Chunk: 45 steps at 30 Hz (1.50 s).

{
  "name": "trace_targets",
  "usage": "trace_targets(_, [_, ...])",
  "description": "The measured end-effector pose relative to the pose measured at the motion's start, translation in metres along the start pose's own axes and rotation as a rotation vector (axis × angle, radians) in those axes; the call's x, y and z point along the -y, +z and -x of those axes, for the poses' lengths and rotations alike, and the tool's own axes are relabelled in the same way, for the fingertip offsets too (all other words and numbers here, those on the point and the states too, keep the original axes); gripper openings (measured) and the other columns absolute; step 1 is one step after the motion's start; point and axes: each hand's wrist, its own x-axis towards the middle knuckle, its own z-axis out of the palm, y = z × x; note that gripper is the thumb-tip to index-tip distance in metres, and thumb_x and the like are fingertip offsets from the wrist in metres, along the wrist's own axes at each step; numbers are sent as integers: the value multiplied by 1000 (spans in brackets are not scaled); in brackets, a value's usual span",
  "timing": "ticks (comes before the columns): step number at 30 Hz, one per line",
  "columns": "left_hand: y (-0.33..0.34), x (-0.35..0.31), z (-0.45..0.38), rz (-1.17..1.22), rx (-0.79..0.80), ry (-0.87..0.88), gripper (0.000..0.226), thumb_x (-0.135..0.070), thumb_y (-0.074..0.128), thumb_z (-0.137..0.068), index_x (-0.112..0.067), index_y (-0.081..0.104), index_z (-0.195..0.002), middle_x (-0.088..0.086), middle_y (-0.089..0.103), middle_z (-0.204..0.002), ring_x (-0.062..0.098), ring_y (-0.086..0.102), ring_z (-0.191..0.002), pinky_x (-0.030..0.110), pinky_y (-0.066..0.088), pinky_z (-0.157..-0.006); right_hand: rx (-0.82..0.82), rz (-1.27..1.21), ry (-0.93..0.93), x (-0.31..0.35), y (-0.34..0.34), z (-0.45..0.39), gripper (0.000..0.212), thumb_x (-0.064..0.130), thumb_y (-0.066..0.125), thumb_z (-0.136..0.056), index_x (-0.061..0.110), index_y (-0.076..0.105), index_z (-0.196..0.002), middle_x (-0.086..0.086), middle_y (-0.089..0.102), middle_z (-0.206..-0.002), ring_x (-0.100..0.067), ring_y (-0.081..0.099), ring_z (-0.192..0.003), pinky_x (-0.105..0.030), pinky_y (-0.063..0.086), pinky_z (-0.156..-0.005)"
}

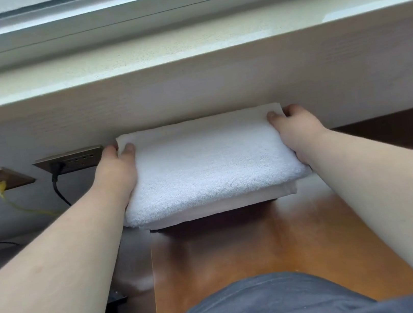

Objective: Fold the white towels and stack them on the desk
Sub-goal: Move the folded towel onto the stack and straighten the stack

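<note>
Both hands hold one folded white towel [206, 161] by its short ends, over the wooden desk [242, 258] and close to the pale wall panel [190, 89] under the window sill [184, 49]. The left hand [117, 169] grips the left end, thumb lying on the top face near the far corner, the other fingers hidden beneath the cloth. The right hand [295, 132] grips the right end in like manner, thumb on top at the far right corner, fingers curled round the edge. The towel lies flat and level between them, its thick rounded fold facing the person. Directly beneath it a second folded white layer [221, 206] shows along the near edge, and under that a dark edge with shadow; whether the held towel rests on the layer below cannot be told. To the left, on the wall panel, sit two bronze socket plates [71, 159], one with a black plug and cable [58, 184], the other with a yellow cable [4, 192]. Dark grey clothing [276, 306] fills the lower edge of the view
</note>
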Motion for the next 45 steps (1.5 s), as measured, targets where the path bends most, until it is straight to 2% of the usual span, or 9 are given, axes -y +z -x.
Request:
trace_targets(3, [-3, 0, -2, 203, 77, -77, 27, -29, 56, -92, -19, 54, -116, 10, 63, -118, 29, 62, -95, 41, 52, -83, 149, -242, 62, 9, -7, 0, 9, 16, 63, -89, 17, 61, -98, -11, 72, -94, -29, 72, -81, -46, 60, -72])
trace_targets(9, [-11, -2, -5, 442, 84, -119, 26, -20, 55, -68, -25, 59, -93, 8, 66, -91, 28, 66, -77, 44, 53, -70, 285, -529, 39, 15, -12, -2, 44, -11, 45, -81, 10, 61, -117, -13, 72, -91, -31, 73, -85, -47, 60, -73])
trace_targets(14, [-4, -2, -6, 211, 29, -22, 47, -41, 66, -80, -22, 53, -121, -5, 63, -95, 11, 63, -79, 25, 47, -62, 258, -349, 51, 12, -7, -8, 22, 10, 63, -92, 19, 63, -113, -8, 74, -104, -26, 73, -92, -39, 58, -78])
trace_targets(17, [0, 1, -9, -15, -10, 65, 47, -55, 59, -87, -23, 54, -122, 1, 63, -112, 15, 61, -92, 24, 43, -72, 75, 83, -19, 9, -7, -11, 30, 42, 65, -91, 26, 57, -115, 3, 67, -102, -18, 65, -87, -26, 46, -70])
trace_targets(21, [5, -5, -6, -119, -71, 60, 51, -44, 48, -97, -11, 47, -135, 15, 53, -136, 34, 49, -122, 29, 30, -88, -162, 240, -269, 7, 0, -6, 33, 44, 61, -92, 20, 61, -114, 3, 56, -107, -17, 52, -94, -21, 34, -80])
trace_targets(25, [5, -8, -6, -137, -129, 34, 24, -24, 39, -100, -8, 47, -117, 19, 50, -108, 33, 52, -104, 29, 30, -79, -195, 189, -434, 18, 5, -3, 20, 42, 57, -94, 24, 48, -96, 13, 51, -82, 3, 50, -71, -8, 33, -57])
trace_targets(28, [3, -4, -7, -103, -115, -10, 12, -27, 41, -100, -16, 46, -101, 7, 47, -95, 24, 41, -92, 25, 26, -75, -146, 286, -339, 23, 13, -10, 26, 41, 55, -96, 18, 45, -94, 7, 48, -77, -18, 49, -71, -30, 30, -60])
trace_targets(30, [4, -2, -6, -85, -109, -15, 34, -36, 44, -100, -9, 47, -120, 7, 46, -105, 22, 39, -95, 26, 26, -81, -113, 302, -188, 23, 17, -14, 31, 44, 58, -95, 15, 52, -101, -3, 58, -94, -30, 56, -89, -27, 32, -70])
trace_targets(45, [5, -6, -8, -139, -143, 34, 47, -43, 51, -96, -12, 46, -132, 12, 53, -133, 33, 51, -117, 28, 30, -88, 39, 259, 43, 12, -10, 5, 68, 67, 60, -77, 20, 49, -124, 7, 58, -97, -14, 58, -83, -31, 43, -71])
